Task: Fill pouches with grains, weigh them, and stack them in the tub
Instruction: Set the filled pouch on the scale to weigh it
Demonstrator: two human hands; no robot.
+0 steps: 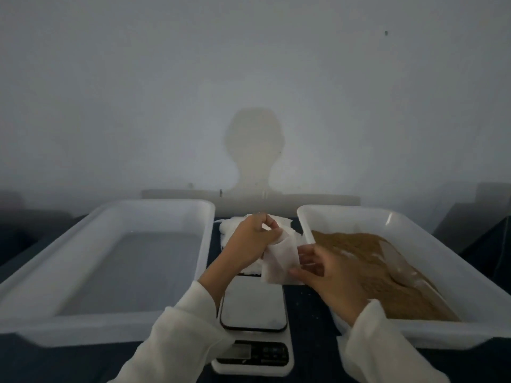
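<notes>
Dim, hazy view. Scale (253, 322) display unreadable, left sleeve (177, 341) covering its corner. Left hand (249, 241) pinches pouch (279, 265) top; right hand (326, 275) grips its side, above scale's 12 o'clock edge. Grains (387, 272) tub (414, 331) at 3 o'clock; other tub (83, 324) at 9 o'clock.

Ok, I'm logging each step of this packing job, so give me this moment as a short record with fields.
left hand: pinches the top edge of the pouch
right hand: holds the pouch's lower side
pouch: white, held above the scale, looks unfilled
scale: platform bare, between the tubs
left tub: no pouches in it
right tub: holds brown grains
spare pouches: piled behind the hands
</notes>
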